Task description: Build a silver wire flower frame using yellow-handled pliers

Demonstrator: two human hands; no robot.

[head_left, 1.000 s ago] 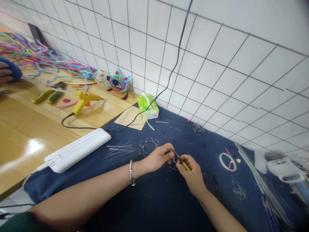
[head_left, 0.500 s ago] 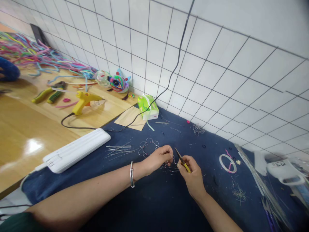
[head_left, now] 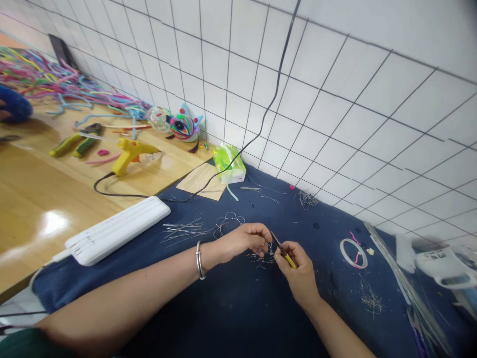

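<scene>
My left hand (head_left: 250,239), with a silver bangle on its wrist, pinches a thin silver wire piece bent into loops (head_left: 265,259). Part of that piece hides behind my fingers. In my right hand (head_left: 298,271) is a pair of small yellow-handled pliers (head_left: 288,257), gripped with the dark jaws pointing up and left. The jaw tips come close to my left fingertips; whether they touch the wire I cannot tell. Just beyond my left wrist, a flower-shaped wire ring (head_left: 231,218) lies on the dark blue cloth (head_left: 231,313), partly covered by the hand.
Straight wires (head_left: 184,228) lie left of my hands, near a white power strip (head_left: 119,231). A yellow glue gun (head_left: 130,154) and green-yellow pliers (head_left: 80,141) rest on the wooden table. A tissue pack (head_left: 229,164) stands by the wall; a white ring (head_left: 353,253) lies right. Someone's blue sleeve (head_left: 17,104) shows far left.
My left hand has shifted slightly right, its fingers now nearer the plier jaws, and the looped wire piece has turned a little. My right hand has barely moved.
</scene>
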